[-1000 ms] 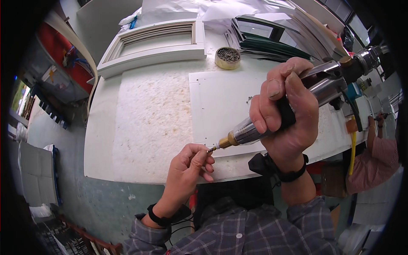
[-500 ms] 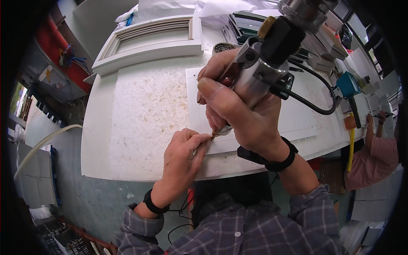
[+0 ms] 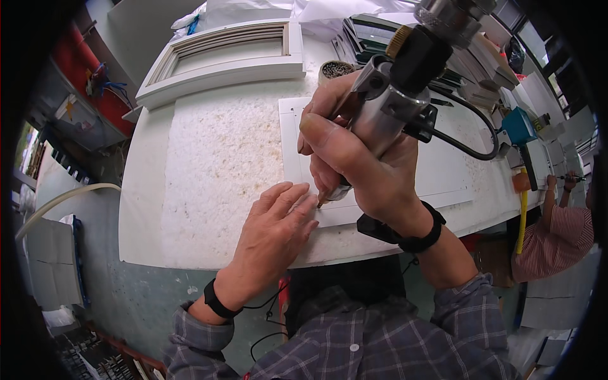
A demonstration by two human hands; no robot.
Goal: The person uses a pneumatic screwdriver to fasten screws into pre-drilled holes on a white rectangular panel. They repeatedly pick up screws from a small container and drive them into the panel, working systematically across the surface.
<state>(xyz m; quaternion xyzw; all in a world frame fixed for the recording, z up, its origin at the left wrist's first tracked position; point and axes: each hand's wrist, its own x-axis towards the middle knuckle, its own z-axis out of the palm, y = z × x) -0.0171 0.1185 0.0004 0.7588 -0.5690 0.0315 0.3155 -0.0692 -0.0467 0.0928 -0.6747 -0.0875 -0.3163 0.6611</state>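
1. The worst danger, I judged, was the tip of my silver driver [image 3: 382, 120] skidding off and jabbing my left hand [image 3: 269, 221], whose fingertips lay just beside it; a slanted or hurried push would cause that.
2. The white panel [image 3: 443, 172] lay flat on the counter [image 3: 144, 190], and it could have slid or turned if my left hand bore down too lightly. A slip could also have scratched its face.
3. My right hand [image 3: 380, 180] was wrapped around the driver, which leaned with its back end up toward the far right and its tip down at the panel's near left corner. Whether the tip touched, I couldn't tell.
4. My left hand was palm down, fingers stretched far and rightward, gripping nothing that I could see.
5. Beyond my right hand stood a round tub [image 3: 334, 68], right of a white frame [image 3: 234, 77].
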